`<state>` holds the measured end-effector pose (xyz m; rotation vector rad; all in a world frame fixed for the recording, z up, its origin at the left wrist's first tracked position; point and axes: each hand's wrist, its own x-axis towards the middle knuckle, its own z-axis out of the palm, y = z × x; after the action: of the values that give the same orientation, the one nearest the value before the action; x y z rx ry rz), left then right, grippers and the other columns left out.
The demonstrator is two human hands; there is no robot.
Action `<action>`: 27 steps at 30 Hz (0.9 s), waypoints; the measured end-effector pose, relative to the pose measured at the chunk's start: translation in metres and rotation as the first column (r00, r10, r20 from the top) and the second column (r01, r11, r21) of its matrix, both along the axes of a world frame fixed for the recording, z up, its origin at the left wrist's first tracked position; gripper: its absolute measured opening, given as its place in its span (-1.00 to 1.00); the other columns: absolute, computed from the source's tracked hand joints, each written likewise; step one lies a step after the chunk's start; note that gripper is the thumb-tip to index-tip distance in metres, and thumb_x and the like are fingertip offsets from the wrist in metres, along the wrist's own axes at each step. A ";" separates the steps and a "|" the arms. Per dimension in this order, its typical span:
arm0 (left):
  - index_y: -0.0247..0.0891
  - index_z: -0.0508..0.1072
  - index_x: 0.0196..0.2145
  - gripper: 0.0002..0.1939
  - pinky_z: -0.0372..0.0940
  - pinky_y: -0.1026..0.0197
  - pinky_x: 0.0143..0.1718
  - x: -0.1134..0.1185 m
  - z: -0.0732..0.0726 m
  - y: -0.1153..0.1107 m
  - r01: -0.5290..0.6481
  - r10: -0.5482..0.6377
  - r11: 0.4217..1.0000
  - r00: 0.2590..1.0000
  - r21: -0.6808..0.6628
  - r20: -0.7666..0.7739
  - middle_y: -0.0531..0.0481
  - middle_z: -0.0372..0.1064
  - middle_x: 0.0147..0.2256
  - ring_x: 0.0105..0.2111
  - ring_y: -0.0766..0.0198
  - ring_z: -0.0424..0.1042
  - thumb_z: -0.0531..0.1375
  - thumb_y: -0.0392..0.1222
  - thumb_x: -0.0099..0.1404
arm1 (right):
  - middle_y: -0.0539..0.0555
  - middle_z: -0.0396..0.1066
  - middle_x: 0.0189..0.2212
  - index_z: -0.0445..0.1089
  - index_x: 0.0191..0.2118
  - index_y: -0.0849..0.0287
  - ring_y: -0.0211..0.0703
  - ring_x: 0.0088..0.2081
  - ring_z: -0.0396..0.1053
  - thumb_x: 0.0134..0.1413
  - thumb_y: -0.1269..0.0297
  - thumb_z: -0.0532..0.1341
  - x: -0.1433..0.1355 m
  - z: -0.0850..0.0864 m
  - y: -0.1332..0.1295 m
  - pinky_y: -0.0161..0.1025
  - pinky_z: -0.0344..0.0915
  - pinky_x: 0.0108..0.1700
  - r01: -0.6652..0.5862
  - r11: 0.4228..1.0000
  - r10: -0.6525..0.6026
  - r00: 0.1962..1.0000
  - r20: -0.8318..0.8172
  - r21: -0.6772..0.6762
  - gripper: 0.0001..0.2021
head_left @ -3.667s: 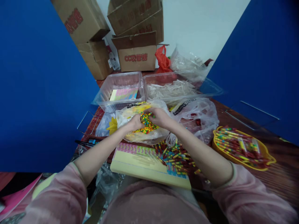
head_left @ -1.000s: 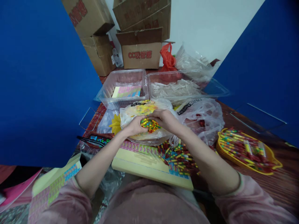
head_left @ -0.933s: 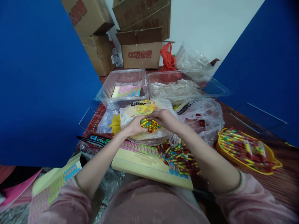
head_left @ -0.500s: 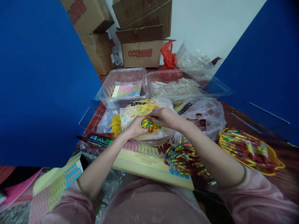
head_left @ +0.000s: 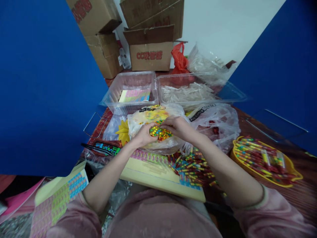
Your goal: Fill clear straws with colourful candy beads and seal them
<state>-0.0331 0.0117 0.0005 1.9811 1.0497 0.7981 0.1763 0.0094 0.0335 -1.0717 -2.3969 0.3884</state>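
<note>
Small bright beads or candies (head_left: 163,133) in yellow, green, red and blue lie in an open white plastic bag (head_left: 173,149). My left hand (head_left: 146,135) curves round a cluster of them at the bag's left side. Just to its right, my right hand (head_left: 175,125) bends over the same cluster, its fingertips pinched; whatever they hold is too small to make out. Below the bag, filled tubes (head_left: 198,168) with yellow and dark red parts are piled on a yellow sheet stack (head_left: 153,173) with printed labels.
Behind the bag stand two clear trays, one with label sheets (head_left: 135,96), one with empty tubes (head_left: 185,94). A yellow basket (head_left: 264,180) of filled tubes is at the right. Another plastic bag (head_left: 223,124) sits beside it. Blue panels (head_left: 44,82) flank the table; cardboard boxes (head_left: 151,56) stand behind.
My right hand has shifted slightly right and down, showing more of the beads. My left hand stays nearly in place round the cluster.
</note>
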 end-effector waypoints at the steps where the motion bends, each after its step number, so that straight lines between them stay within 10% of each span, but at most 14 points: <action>1: -0.34 0.49 -0.10 -0.55 0.34 0.17 -0.07 0.000 0.001 -0.001 0.000 0.000 1.000 1.000 0.008 -0.017 -0.02 0.53 -0.19 -0.16 0.13 0.48 0.25 -0.37 -0.03 | 0.13 0.61 -0.27 0.59 -0.20 0.18 -0.14 -0.28 0.51 0.25 0.39 0.17 0.001 0.001 0.001 -0.27 0.31 -0.18 -0.016 1.000 0.017 1.000 0.013 -0.005 -0.79; 15: -0.32 0.46 -0.19 -0.65 0.33 0.15 -0.09 0.000 0.001 -0.004 -0.017 0.022 0.997 0.997 0.069 -0.071 -0.05 0.51 -0.21 -0.16 0.11 0.46 0.24 -0.36 0.00 | 0.14 0.56 -0.33 0.54 -0.22 0.21 -0.18 -0.35 0.46 0.26 0.34 0.18 -0.001 0.017 0.010 -0.30 0.25 -0.26 -0.198 0.980 0.192 0.963 0.191 0.017 -0.83; 27: -0.35 0.47 -0.12 -0.60 0.32 0.14 0.05 -0.005 0.005 -0.003 -0.077 0.092 0.994 0.975 -0.080 0.201 -0.09 0.52 -0.12 -0.06 0.14 0.47 0.39 -0.24 0.06 | 0.23 0.50 -0.19 0.54 -0.14 0.24 -0.06 -0.19 0.48 0.30 0.39 0.10 0.006 0.002 -0.004 -0.21 0.34 -0.14 0.033 0.990 -0.044 0.996 0.080 0.134 -0.76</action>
<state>-0.0384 0.0089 0.0054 1.7616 1.0309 0.9742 0.1820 0.0050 0.0357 -1.0917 -2.4316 0.1710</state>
